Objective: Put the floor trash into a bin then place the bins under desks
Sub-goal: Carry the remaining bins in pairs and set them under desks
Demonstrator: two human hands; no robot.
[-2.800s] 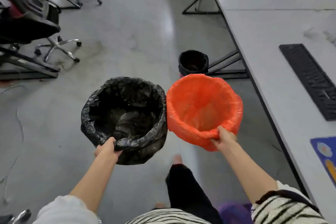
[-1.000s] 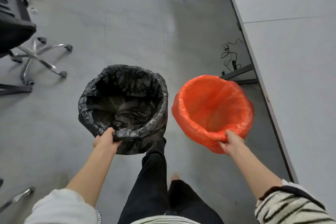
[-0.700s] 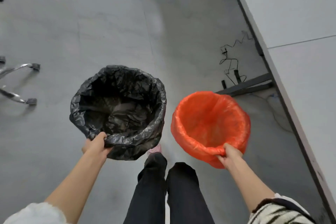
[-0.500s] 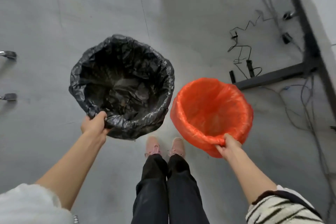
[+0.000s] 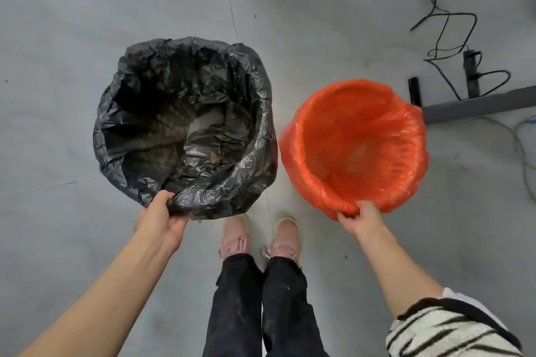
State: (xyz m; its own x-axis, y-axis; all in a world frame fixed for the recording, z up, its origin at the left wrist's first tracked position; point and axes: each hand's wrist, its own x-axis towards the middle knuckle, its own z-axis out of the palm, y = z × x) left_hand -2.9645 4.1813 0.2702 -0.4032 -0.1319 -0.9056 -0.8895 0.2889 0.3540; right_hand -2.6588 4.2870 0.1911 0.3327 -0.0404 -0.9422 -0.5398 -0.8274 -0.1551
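A black-lined bin is gripped at its near rim by the left hand. An orange-lined bin (just beside it) is pinched at its rim by the right hand.

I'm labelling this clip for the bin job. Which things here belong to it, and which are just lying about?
Job: black-lined bin gripped by left hand; orange-lined bin gripped by right hand.
Lying about: black cables, grey desk foot.
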